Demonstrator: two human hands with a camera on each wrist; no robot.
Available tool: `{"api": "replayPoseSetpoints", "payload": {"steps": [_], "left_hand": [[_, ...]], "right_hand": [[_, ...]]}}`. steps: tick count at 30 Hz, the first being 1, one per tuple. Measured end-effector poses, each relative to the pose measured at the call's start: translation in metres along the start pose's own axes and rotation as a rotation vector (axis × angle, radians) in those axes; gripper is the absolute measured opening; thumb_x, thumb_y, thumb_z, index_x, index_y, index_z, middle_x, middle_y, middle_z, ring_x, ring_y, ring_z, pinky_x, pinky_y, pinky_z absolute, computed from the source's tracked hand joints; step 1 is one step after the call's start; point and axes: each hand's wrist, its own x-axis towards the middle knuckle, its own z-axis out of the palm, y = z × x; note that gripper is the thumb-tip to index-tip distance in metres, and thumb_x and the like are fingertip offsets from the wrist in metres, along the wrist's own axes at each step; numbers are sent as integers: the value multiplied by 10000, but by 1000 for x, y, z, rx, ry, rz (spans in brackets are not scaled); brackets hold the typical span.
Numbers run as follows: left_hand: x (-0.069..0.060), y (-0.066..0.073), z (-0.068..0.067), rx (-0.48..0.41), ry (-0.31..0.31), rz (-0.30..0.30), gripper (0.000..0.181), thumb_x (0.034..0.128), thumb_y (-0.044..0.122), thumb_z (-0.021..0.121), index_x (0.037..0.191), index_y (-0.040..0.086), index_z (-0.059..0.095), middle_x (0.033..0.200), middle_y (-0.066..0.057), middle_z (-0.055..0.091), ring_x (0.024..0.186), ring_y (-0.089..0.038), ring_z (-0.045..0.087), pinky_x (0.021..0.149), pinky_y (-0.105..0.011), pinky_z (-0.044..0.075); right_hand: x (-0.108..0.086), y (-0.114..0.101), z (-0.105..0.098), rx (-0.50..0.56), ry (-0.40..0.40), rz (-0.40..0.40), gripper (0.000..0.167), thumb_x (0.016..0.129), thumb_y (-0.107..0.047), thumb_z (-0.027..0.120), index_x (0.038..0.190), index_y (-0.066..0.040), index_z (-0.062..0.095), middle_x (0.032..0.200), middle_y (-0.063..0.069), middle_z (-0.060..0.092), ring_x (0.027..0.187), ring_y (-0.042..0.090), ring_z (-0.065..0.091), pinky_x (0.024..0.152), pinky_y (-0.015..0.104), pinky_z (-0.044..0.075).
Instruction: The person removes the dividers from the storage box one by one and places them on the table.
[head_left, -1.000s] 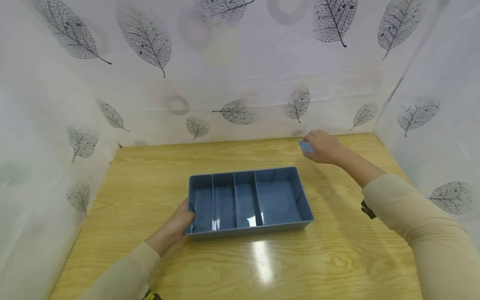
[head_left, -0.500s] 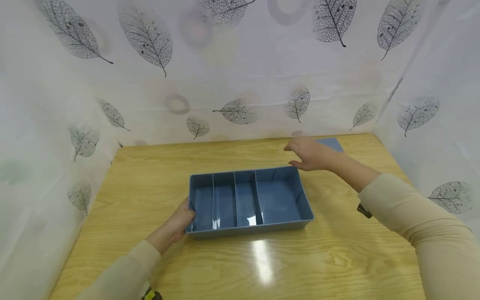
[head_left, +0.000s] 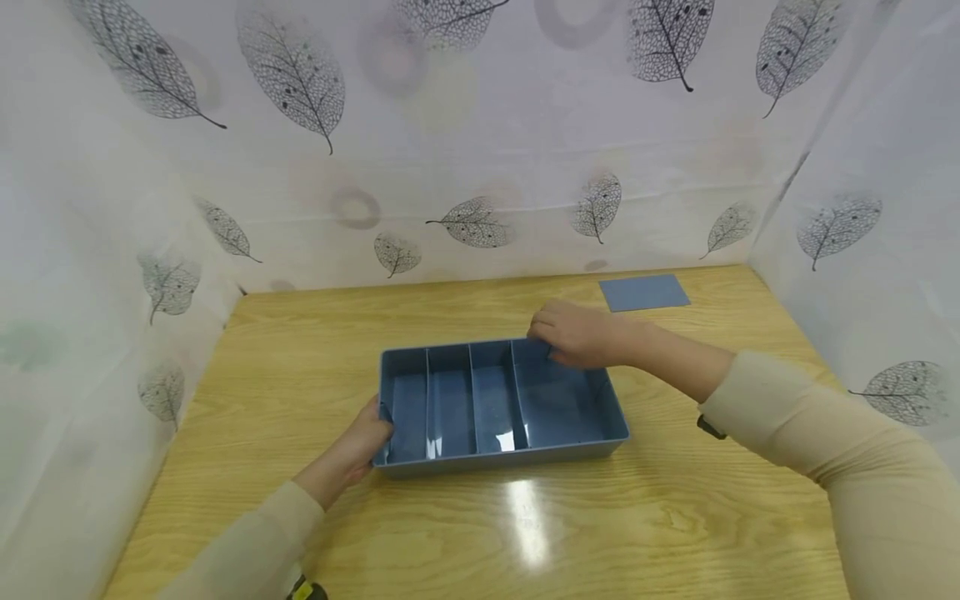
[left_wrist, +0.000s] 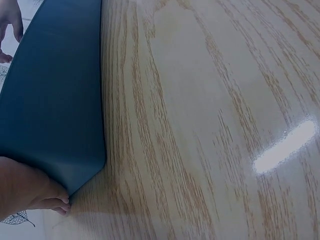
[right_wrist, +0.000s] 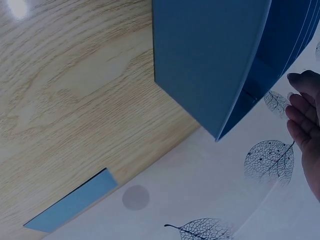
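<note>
Currently | left grip (head_left: 367, 435) pinching blue box (head_left: 502, 463) | right grip (head_left: 576, 335) loosely spread near far rim (head_left: 448, 346) | arm (head_left: 678, 360) outstretched

Beige sleeves (head_left: 817, 442), right one creased; hands (head_left: 581, 335) bare; black wrist gear (head_left: 711, 427), left yellow-marked.

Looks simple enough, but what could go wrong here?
The tray may swivel if pushed, since the left hand grips just one end. The right hand, close to the far side, might bump the rightmost divider; how firmly that sits isn't clear. The flat blue panel lies near the back edge of the table and could get nudged against the patterned backdrop.
</note>
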Motion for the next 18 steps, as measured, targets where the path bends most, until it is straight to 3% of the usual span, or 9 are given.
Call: {"api": "replayPoseSetpoints", "payload": {"steps": [4,11,18], "left_hand": [[0,0,0,-2,-7,2,775,734,-190,244,1458,-107,-20,1512,-325,92,1379,-460,145,1089,-514,282],[1,-1,0,-2,4,-2,769,733,-186,263,1452,-115,0,1497,-329,138,1344,-458,223,997,-409,389],[2,-2,-1,1,14,0,764,738,-179,266,1450,-119,-5,1486,-338,160,1300,-453,285,930,-351,420]], "right_hand": [[7,-8,-2,-14,-23,-46,331,780,-26,681,1087,46,582,1048,141,598,1006,294,559,896,399,469],[20,-15,2,-20,-13,-164,265,804,8,605,1067,36,598,1060,131,606,1018,272,569,909,361,478],[35,-28,7,-117,-168,-223,254,835,-95,634,1076,-14,616,1053,94,609,999,229,566,899,333,468]]}}
